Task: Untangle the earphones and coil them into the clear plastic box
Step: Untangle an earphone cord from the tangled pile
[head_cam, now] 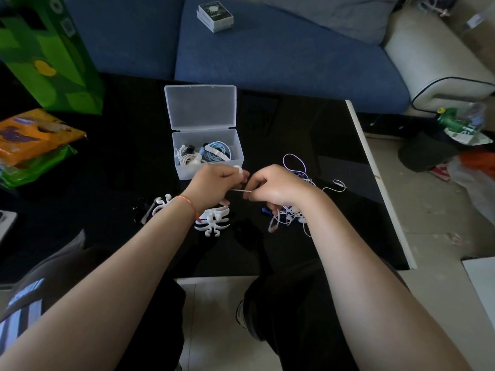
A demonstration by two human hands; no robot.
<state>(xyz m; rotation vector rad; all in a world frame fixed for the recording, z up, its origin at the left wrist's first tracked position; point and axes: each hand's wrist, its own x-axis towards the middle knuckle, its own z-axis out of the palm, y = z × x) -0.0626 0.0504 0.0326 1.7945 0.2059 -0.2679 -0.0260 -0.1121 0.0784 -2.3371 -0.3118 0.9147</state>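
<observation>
We held a short stretch of white earphone cable (241, 190) taut between our hands above the black table (321, 231). Our left hand (214, 184) pinched one end, fingers curled, with a small white piece at its fingertips. Our right hand (278, 187) pinched the other end, and the tangled rest of the earphones (297, 172) trailed under and beyond it on the table. The clear plastic box (207, 153) stood just behind our hands, lid open, already holding coiled white and blue cables. White cable winders (213, 219) lay beneath our left wrist.
</observation>
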